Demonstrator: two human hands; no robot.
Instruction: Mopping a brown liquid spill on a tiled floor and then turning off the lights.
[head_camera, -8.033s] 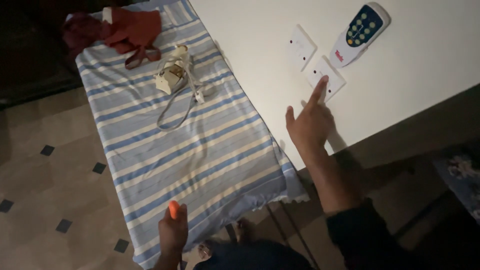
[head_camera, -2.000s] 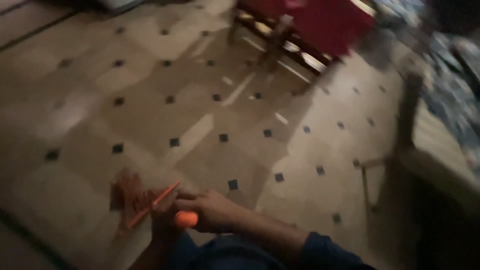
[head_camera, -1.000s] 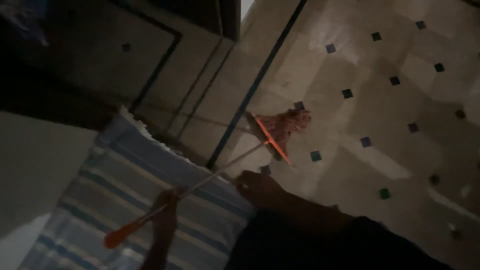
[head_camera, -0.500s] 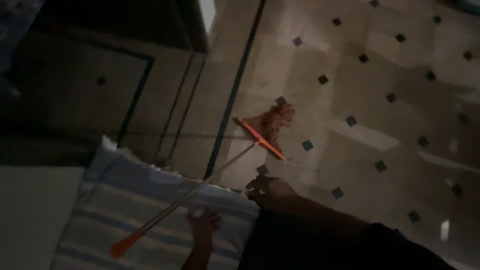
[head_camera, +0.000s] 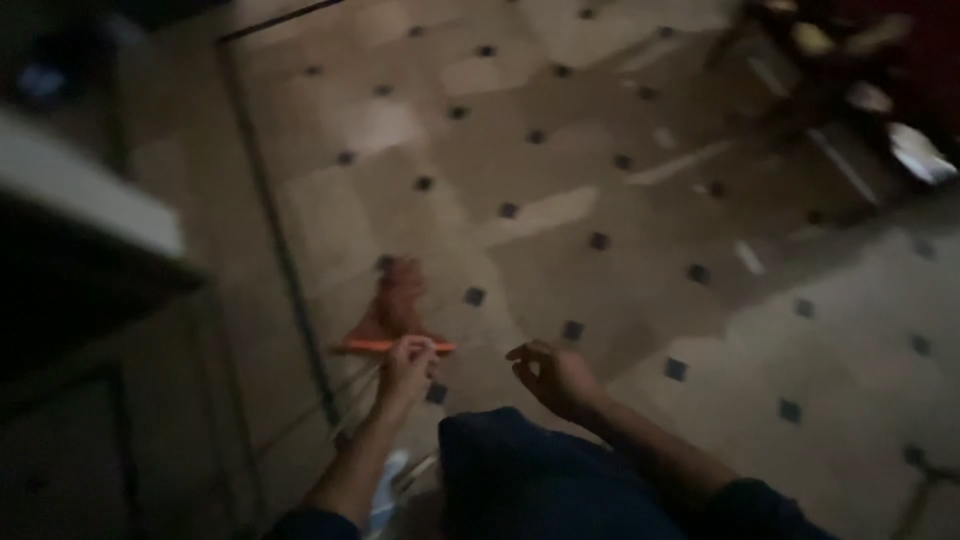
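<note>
A person is standing over a dim tiled floor (head_camera: 620, 150), working a mop (head_camera: 392, 318) that is lying low and left of centre in the frame. The left hand (head_camera: 408, 366) is curling around the thin pole just below the orange crossbar (head_camera: 395, 346), fingers clenched on it, a grasp that appears to be steering the head from close up; blur makes the exact hold hard to read. The right hand (head_camera: 552, 375) is hovering just right of it, fingers loosely bent and grasping nothing, well clear of the pole. The mop's long axis is running from the lower centre of the frame, near the person's dark clothing (head_camera: 520, 480), up toward the middle, with the reddish strands (head_camera: 398, 292) pointing to the upper part of the frame and resting on the floor. The crossbar is sitting roughly level across the picture, at right angles to the pole. A dark cabinet (head_camera: 90, 300) with a pale top edge is filling the left side, and the mop head is working just beside a dark line in the tiling near its base. Blurred furniture (head_camera: 860, 70) is showing at the upper right.
</note>
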